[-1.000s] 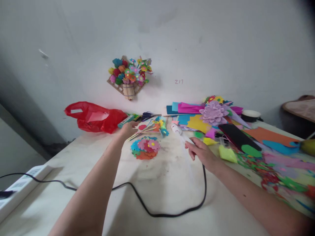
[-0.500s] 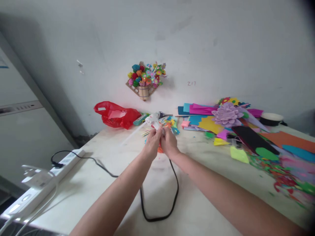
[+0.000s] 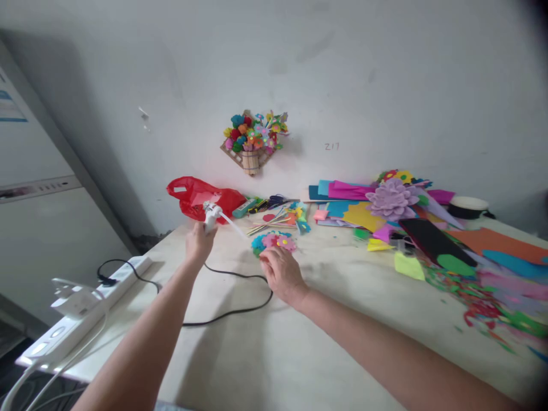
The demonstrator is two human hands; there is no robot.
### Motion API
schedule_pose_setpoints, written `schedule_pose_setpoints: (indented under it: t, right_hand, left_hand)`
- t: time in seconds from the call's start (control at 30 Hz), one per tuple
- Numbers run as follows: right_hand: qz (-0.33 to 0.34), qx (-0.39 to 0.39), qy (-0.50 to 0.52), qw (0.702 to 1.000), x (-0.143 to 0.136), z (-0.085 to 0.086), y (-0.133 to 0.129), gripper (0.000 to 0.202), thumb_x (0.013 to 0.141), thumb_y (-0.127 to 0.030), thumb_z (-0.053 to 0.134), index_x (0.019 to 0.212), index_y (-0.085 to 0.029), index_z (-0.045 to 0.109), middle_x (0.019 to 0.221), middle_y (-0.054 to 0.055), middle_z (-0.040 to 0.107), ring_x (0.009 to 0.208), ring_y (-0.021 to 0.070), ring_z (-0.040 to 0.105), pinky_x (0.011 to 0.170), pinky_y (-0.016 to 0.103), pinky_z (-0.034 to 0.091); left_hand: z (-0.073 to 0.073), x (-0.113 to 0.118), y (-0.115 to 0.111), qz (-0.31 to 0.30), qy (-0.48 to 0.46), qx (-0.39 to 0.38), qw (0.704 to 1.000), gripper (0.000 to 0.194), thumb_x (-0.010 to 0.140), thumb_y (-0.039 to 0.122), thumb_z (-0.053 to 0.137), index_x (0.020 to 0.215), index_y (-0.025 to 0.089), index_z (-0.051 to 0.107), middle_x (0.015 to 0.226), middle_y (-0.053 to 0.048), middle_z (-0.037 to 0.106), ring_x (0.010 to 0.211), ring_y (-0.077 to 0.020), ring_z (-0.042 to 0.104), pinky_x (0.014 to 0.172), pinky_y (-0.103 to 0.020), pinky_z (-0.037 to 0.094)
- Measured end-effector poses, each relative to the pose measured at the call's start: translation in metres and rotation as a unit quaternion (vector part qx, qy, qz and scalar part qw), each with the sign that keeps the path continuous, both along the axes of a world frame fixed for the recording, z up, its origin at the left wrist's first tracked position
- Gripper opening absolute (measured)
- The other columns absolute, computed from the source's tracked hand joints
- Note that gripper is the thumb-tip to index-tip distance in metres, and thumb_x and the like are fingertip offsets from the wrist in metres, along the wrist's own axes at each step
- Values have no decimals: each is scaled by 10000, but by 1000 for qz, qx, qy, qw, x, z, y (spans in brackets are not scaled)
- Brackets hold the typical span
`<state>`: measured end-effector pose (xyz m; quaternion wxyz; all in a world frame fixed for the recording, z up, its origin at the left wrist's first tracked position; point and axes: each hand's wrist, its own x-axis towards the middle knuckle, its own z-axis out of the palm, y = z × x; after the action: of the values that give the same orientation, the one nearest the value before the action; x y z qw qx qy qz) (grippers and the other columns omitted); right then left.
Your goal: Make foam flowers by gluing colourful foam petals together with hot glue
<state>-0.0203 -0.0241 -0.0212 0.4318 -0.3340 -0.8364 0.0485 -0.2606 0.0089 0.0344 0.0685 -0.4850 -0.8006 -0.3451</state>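
My left hand (image 3: 199, 242) is closed round the handle of a white hot glue gun (image 3: 212, 214), raised in front of the red plastic bag. A translucent glue stick (image 3: 233, 224) juts out of the gun toward the right. At the table's middle lies a cluster of foam flowers (image 3: 274, 241) in blue, pink and red. My right hand (image 3: 283, 277) is at the near edge of these flowers, its fingers bent and drawn together. Whatever is between those fingertips is too small to make out. The gun's black cord (image 3: 240, 311) loops over the table below both hands.
A white power strip (image 3: 94, 308) with plugs runs along the left edge. Behind are a red plastic bag (image 3: 194, 197) and thin sticks (image 3: 268, 224). Foam sheets (image 3: 355, 214), a black phone (image 3: 434, 242) and scraps (image 3: 483, 302) cover the right side. A flower basket (image 3: 250, 161) hangs on the wall.
My hands have come apart. The left moved left with the glue gun, which now points a different way; the right moved down to the flowers, which are now in sight. The cord shifted.
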Motion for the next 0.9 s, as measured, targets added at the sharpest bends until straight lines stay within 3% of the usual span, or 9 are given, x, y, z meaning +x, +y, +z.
schedule_pose_setpoints:
  t: [0.2,0.4,0.6,0.9]
  right_hand:
    - [43,8,-112,993,11,-14,-13,169,786,-132,447,882,-161,584,883,54,599,852,180,457,769,305,339]
    - [114,-1,-209,971,8,-14,-20,257,725,-102,477,945,-167,593,880,56,619,850,181,458,750,304,313]
    - [146,2,-213,966,10,-13,-22,324,716,-78,454,988,-181,597,920,49,630,885,175,459,758,298,327]
    - [154,16,-216,964,10,-16,-23,321,727,-76,447,986,-199,593,936,53,611,900,177,444,769,299,336]
  left_hand:
    - [-14,-33,3,28,79,-159,984,345,766,397,463,995,149,531,982,-171,602,923,-307,567,655,-339,427]
    - [-27,-42,5,58,88,-220,970,359,770,398,432,1032,168,518,976,-165,610,919,-319,568,690,-379,425]
    - [-38,-49,13,73,76,-212,972,359,759,369,443,1017,136,535,976,-196,604,925,-333,568,699,-389,433]
    - [-42,-48,20,96,31,-171,980,355,755,318,483,1029,102,549,1041,-230,568,918,-354,566,682,-412,446]
